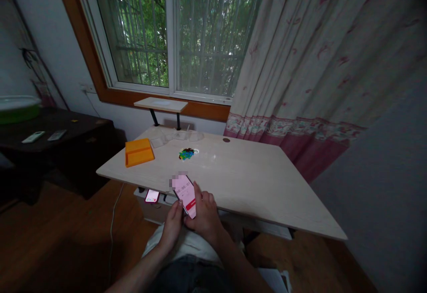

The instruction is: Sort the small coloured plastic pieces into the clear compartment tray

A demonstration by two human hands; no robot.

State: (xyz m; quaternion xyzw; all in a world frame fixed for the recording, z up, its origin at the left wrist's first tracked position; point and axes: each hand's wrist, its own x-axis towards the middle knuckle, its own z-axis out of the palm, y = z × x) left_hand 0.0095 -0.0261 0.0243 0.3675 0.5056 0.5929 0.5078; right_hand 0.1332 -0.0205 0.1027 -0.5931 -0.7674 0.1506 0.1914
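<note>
Between my two hands is a smartphone point(184, 191), tilted, its pink screen showing timer digits and a red button. My left hand point(174, 222) grips its lower left edge, thumb along the side. My right hand point(206, 213) wraps the lower right side, with a finger reaching along the edge by the screen. Beyond the phone, a small heap of colourful little pieces point(187, 153), blue, green, yellow and brown, lies on the pale desk point(247, 173). A white ring-like item point(196, 151) sits beside the heap.
An orange tray point(139, 152) rests at the desk's left, near clear plastic containers point(178, 135). A raised shelf point(160, 104) stands at the back. Below the front edge lies a second phone point(152, 196). Two remotes point(33, 137) lie on the dark table point(83, 122) at left.
</note>
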